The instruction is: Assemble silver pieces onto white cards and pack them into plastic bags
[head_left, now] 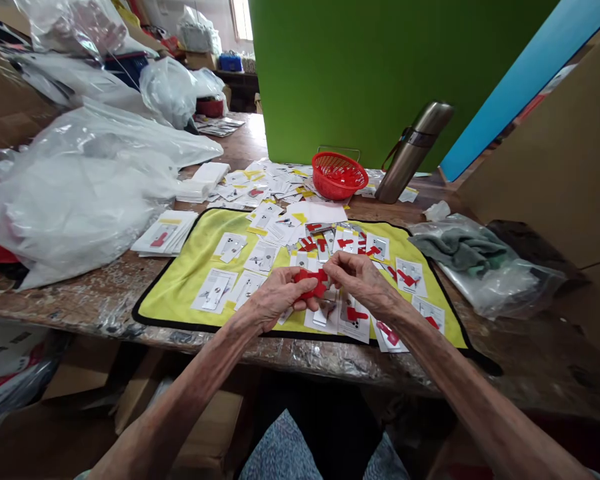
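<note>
My left hand [286,293] is closed around red tabbed pieces [312,284], held above the middle of a yellow cloth with a black border [180,287]. Close beside it, my right hand [356,275] pinches at the right end of these red pieces; what sits between its fingertips is too small to make out. Under and around both hands lie printed white cards [214,291], several bearing a red tab piece [356,314] or a small clear packet. Behind the hands is a loose heap of red and silvery pieces [323,244].
A red plastic basket [339,176] stands at the back near a green panel [380,73]. Right of it a steel flask [414,153] leans. Large plastic bags [90,193] and a card stack [164,233] are on the left. A grey cloth [473,250] lies on plastic at right.
</note>
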{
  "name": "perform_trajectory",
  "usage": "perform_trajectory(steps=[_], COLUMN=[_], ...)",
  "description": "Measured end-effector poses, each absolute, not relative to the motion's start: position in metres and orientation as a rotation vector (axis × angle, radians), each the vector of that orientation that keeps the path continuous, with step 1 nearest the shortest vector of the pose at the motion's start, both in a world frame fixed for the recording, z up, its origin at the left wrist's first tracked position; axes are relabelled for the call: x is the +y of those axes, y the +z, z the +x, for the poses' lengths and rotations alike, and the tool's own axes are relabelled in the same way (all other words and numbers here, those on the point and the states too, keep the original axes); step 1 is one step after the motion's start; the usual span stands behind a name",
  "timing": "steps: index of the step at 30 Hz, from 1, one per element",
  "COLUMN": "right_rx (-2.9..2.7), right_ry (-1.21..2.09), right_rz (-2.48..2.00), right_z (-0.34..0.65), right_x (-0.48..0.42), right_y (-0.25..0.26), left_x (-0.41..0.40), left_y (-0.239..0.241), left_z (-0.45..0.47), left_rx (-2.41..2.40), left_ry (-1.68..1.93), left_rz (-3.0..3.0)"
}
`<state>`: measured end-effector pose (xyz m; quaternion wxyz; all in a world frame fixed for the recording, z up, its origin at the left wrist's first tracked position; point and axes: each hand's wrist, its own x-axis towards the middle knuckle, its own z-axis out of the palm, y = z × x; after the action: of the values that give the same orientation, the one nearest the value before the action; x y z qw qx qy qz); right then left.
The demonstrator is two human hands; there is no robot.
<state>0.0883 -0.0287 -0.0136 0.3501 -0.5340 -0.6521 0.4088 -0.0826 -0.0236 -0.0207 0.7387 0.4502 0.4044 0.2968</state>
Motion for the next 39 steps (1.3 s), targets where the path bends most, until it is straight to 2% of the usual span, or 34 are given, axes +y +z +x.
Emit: perform_trajectory(steps=[9,21,24,30,32,34,39], right_rx=[-1.471,-1.475,-1.65,-2.181,-2.162,-2.086,-1.917], right_ry=[1.282,1.28,1.005,0.142,0.013,0.122,0.839], right_rz=[-1.486,-1.417,-1.516,-1.789,-1.826,-1.761,-1.412], right_z=[0.091,0.082,0.086,0.087,0.084,0.079,0.073], right_x=[-0.027,-0.028,-0.027,-0.033,-0.036,-0.038,-0.031], right_y=[-0.019,-0.012,-0.017,-0.029,-0.025,-0.019,-0.01], left_x=[-0.023,-0.018,-0.02,-0.023,-0.024,-0.024,-0.024], left_y=[-0.022,-0.026,-0.023,-0.025,-0.029,-0.032,-0.031], left_z=[-0.092,-0.093,-0.098,-0.102,-0.101,-0.1,-0.1], left_rx=[0.997,0.902,0.911,0.942,0.937,0.927,0.9], left_ry=[0.698,0.489,0.526,0.613,0.628,0.641,0.657], left_rz=[0.913,0.912,0.913,0.947,0.969,0.989,1.045])
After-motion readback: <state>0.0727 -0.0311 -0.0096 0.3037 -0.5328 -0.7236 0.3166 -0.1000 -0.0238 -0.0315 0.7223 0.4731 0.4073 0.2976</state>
